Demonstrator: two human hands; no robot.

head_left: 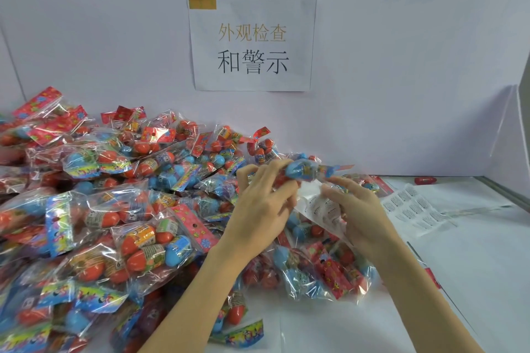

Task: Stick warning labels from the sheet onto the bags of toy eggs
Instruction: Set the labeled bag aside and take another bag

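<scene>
Both hands are lifting one clear plastic bag of red and blue toy eggs (308, 173).
Left hand (265, 203) is gripping its end; right hand (361, 209) is pinching the film, white label sheet (413, 206) lying near the worktop's right edge.

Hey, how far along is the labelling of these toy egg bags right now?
Done: I cannot tell; no stuck labels are readable on the big pile. In hand: the left hand and right hand hold one bag between them, a white label on it. Left: the label sheet on the table still carries many labels.
</scene>
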